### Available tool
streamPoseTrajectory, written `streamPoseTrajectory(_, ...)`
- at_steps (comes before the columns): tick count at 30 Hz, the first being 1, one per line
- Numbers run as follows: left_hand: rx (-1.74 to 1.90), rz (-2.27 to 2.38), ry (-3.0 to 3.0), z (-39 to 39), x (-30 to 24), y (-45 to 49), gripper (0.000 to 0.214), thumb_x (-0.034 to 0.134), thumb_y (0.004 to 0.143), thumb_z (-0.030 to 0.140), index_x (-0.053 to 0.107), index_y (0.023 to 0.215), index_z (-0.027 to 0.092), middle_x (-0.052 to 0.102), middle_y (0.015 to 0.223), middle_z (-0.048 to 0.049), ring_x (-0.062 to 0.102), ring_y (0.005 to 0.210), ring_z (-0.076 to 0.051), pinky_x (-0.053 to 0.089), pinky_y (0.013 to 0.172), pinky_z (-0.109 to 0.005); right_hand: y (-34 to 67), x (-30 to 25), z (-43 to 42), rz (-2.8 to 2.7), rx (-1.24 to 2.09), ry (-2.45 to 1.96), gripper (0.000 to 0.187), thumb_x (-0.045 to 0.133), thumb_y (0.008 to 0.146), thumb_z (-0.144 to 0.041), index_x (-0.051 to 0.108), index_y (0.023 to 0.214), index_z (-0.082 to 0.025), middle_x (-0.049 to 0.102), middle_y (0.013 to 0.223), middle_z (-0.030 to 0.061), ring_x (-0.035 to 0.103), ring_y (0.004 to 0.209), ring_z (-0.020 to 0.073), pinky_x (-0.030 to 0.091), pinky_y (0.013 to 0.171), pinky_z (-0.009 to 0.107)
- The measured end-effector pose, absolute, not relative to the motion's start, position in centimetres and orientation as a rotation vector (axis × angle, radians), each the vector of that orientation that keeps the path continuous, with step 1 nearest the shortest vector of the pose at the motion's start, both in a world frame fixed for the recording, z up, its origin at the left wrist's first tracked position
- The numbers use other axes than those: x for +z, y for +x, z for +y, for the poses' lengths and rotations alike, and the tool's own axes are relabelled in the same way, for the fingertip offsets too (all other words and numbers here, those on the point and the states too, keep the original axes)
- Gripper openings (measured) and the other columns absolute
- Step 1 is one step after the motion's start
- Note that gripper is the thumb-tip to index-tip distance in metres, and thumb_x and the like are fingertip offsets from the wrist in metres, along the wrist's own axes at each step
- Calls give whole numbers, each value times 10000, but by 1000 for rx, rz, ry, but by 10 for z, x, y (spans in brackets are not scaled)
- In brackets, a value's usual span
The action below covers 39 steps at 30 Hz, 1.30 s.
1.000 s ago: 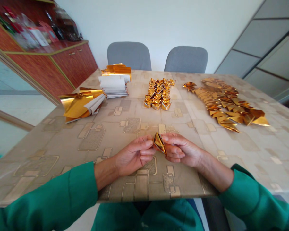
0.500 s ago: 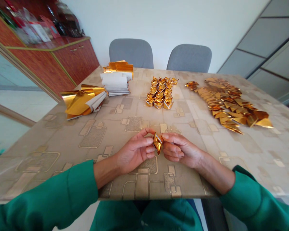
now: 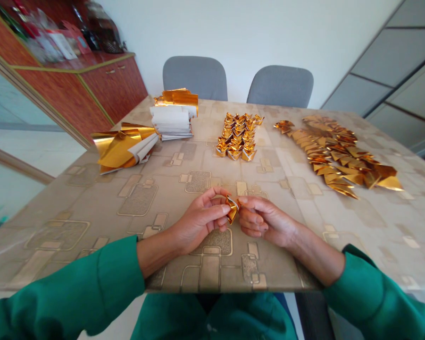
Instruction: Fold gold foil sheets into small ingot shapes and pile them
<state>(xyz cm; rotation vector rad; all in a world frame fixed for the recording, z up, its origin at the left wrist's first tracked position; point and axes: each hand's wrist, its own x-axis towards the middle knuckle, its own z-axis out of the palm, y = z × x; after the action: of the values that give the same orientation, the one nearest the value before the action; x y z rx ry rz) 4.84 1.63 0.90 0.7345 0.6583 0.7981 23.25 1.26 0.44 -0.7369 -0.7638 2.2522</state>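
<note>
Between my two hands, above the near part of the table, is a small folded gold paper ingot (image 3: 232, 210) with a pale edge showing at its top. My left hand (image 3: 205, 215) grips it from the left, with the thumb lying across its face. My right hand (image 3: 263, 217) pinches its right edge between thumb and forefinger, the other fingers curled in. Beyond my hands, rows of finished-looking gold paper ingots (image 3: 236, 137) stand together at the middle of the table. A spread of flat folded gold paper pieces (image 3: 339, 153) lies to the right.
At the left lie loose gold sheets (image 3: 116, 148) and a stack of white-backed paper (image 3: 171, 123). The table (image 3: 170, 189) has a patterned cover. Two grey chairs (image 3: 194, 78) stand behind it, and a red-brown cabinet (image 3: 109, 85) is at the back left.
My left thumb has moved right and down onto the face of the gold paper ingot, which has tilted slightly. My right hand stays nearly in place.
</note>
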Motion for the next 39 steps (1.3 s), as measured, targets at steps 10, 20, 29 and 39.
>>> streamPoseTrajectory(10, 766, 700, 710, 21, 7, 46, 245, 668, 818, 237, 589, 1047, 196, 637, 848, -20, 581, 653, -113, 526, 612, -254, 237, 5, 19, -722, 2222, -773, 326, 681, 797, -306, 443, 606, -190, 352, 428, -106, 175, 384, 47, 205, 395, 192)
streamPoseTrajectory(20, 806, 829, 1307, 31, 5, 44, 393, 737, 749, 205, 642, 1130, 179, 658, 911, -28, 588, 758, -140, 459, 657, -242, 241, 4, 24, -900, 2083, -924, 303, 671, 786, -362, 475, 631, -191, 379, 457, -92, 254, 412, 62, 238, 427, 209)
streamPoseTrajectory(29, 1084, 1045, 1618, 35, -10, 40, 346, 798, 715, 286, 567, 956, 195, 621, 710, 27, 577, 637, -135, 410, 605, -236, 232, 9, 13, -1669, 941, -1107, 301, 713, 818, -361, 583, 1044, -210, 602, 878, 7, 502, 681, 122, 398, 619, 259)
streamPoseTrajectory(39, 917, 1113, 1839, 34, -17, 42, 402, 755, 743, 306, 520, 1052, 202, 630, 752, 32, 597, 636, -144, 457, 602, -263, 237, 2, 19, -1848, 613, -1116, 42, 632, 864, -220, 633, 901, -199, 624, 752, -7, 533, 619, 123, 414, 586, 244)
